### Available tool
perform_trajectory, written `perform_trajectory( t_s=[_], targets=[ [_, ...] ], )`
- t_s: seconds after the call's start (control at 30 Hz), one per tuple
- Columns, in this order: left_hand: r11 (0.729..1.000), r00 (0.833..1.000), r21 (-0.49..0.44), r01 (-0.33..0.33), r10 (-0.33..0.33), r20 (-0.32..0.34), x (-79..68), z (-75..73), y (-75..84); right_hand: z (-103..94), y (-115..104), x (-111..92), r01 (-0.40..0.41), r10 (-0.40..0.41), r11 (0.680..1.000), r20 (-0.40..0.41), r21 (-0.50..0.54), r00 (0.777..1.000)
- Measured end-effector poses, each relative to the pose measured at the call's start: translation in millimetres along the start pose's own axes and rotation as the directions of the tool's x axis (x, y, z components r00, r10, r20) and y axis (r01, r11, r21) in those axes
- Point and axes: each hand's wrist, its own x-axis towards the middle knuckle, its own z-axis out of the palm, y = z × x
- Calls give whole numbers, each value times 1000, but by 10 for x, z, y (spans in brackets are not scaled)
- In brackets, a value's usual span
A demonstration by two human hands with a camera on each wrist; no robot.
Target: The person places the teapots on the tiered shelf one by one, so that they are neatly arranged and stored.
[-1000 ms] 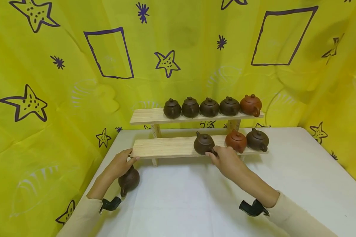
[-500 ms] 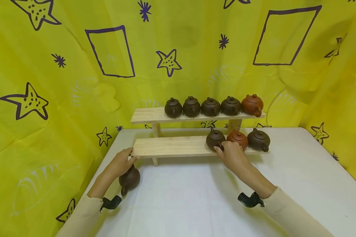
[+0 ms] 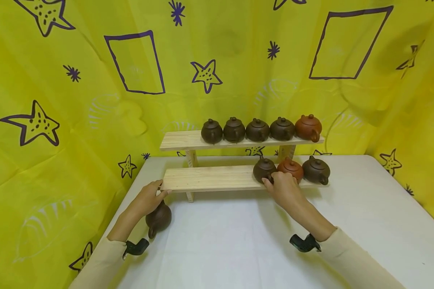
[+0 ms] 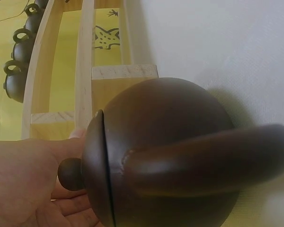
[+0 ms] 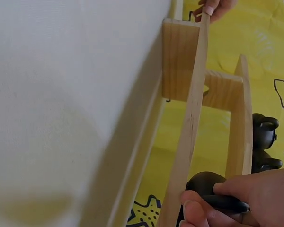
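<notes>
My left hand [image 3: 149, 199] grips the left end of the lower board of a two-tier wooden shelf [image 3: 202, 178]; the right wrist view shows its thumb [image 5: 211, 7] over the edge. Just below that hand a brown teapot [image 3: 158, 218] stands on the table, and it fills much of the left wrist view, with its spout or handle [image 4: 208, 163] toward the camera. With my right hand [image 3: 287, 190] I pinch the handle of a dark brown teapot [image 3: 264, 169] on the lower board. A reddish teapot [image 3: 290, 166] sits close on its right, partly covered by my hand.
Another dark teapot [image 3: 316, 170] stands at the lower board's right end. Along the upper board [image 3: 181, 140] runs a row of several dark teapots [image 3: 234, 130], with a reddish one [image 3: 308, 127] at the right. A yellow patterned cloth [image 3: 238, 80] hangs behind the white table [image 3: 217, 241].
My right hand has moved the dark teapot rightward along the lower board, up beside the reddish one. In the last half second it has hardly moved. The left hand has stayed on the board's end.
</notes>
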Motion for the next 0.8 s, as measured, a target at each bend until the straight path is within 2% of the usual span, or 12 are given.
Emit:
perform_trajectory(
  t_s=[0.1,0.13,0.2,0.27,0.37,0.43,0.47,0.53,0.7,0.8],
  targets=[
    [1000,1000,-5,-5,5,-1,6,1,0,-38,6,9,-9,9,1000,19,6,1000],
    [1000,1000,-5,-8,8,-2,8,-2,-1,-61,6,12,-19,19,1000,43,6,999],
    [1000,1000,-7,-9,9,0,9,-10,0,-129,-2,18,-57,56,998,139,5,989],
    [1000,1000,-7,-15,15,2,9,-21,2,-206,-24,22,-93,93,996,269,-12,959],
    [1000,1000,-6,-18,18,6,6,-36,6,-268,-86,18,-128,126,991,445,-27,887],
    [1000,1000,-3,-20,20,10,4,-42,5,-235,-149,9,-97,98,995,508,-28,856],
    [1000,1000,0,-21,21,12,3,-45,3,-195,-190,1,-81,78,997,525,-16,848],
    [1000,1000,6,-17,17,13,3,-47,0,-56,-289,-26,-50,30,998,531,24,847],
    [999,1000,27,-28,27,14,10,-53,-9,449,-608,-119,75,-111,992,440,97,891],
    [999,999,34,-37,37,12,19,-55,-16,731,-832,-181,139,-179,982,402,125,898]
  ],
)
